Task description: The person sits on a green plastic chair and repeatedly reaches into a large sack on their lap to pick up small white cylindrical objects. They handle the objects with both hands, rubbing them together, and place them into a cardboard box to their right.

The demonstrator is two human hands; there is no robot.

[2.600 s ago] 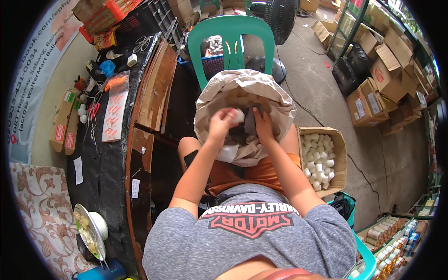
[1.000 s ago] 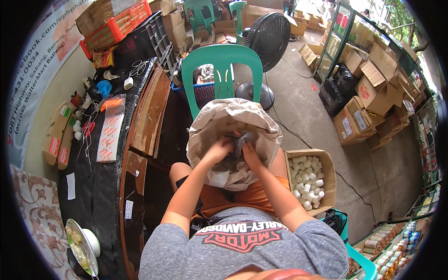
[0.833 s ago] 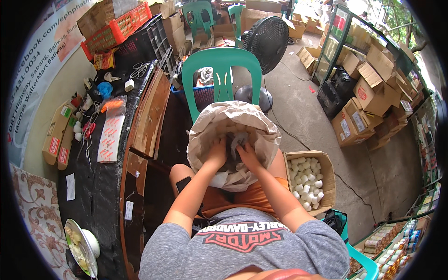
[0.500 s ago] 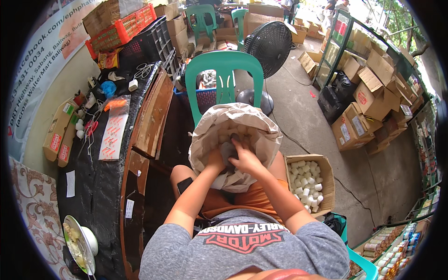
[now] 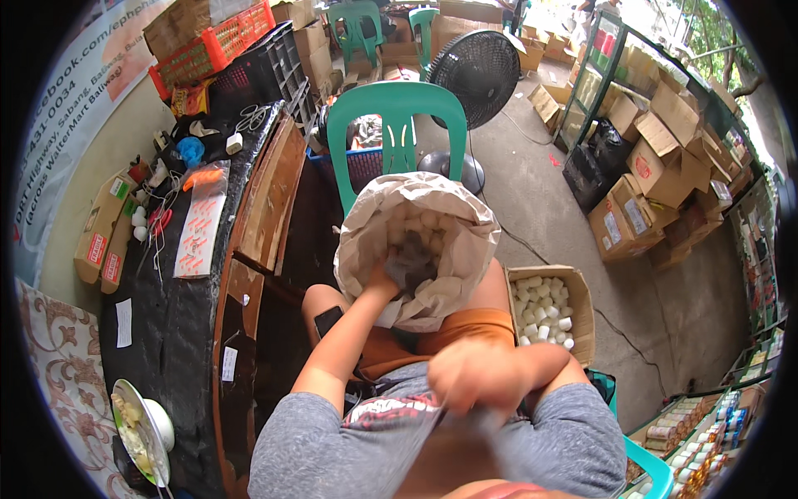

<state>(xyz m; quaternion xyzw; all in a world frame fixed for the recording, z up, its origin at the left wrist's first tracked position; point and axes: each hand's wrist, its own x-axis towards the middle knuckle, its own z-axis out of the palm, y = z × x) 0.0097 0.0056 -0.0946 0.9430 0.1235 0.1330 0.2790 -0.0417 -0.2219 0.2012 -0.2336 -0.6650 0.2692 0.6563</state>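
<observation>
Head view is showing the two hands well apart. The left hand (image 5: 382,281) is reaching inside a crumpled beige paper bag (image 5: 354,237), at the near left of its opening, beside a dark grey wad (image 5: 413,264). Its fingers are lying partly hidden in there, so I cannot tell whether they are closing on the wad or only touching it. The right hand (image 5: 472,376) is showing blurred, outside the bag and nearer the chest, its fingers curling together on the front of the grey shirt (image 5: 312,432), which is stretching up toward it.

The bag is sitting upright at the lap, between the thighs, its mouth gaping wide. Pale, rounded pieces (image 5: 422,220) are filling the far part of its inside, and the wad is lying nearer, in front of them.

Right of the bag, just beside the orange shorts (image 5: 478,326), an open cardboard box (image 5: 584,320) is holding many short white cylinders (image 5: 544,312). A green plastic chair (image 5: 396,98) is standing just beyond the bag, and a black fan (image 5: 474,79) is standing farther off to its right. On the left, a black-covered table (image 5: 170,333) is running alongside.
</observation>
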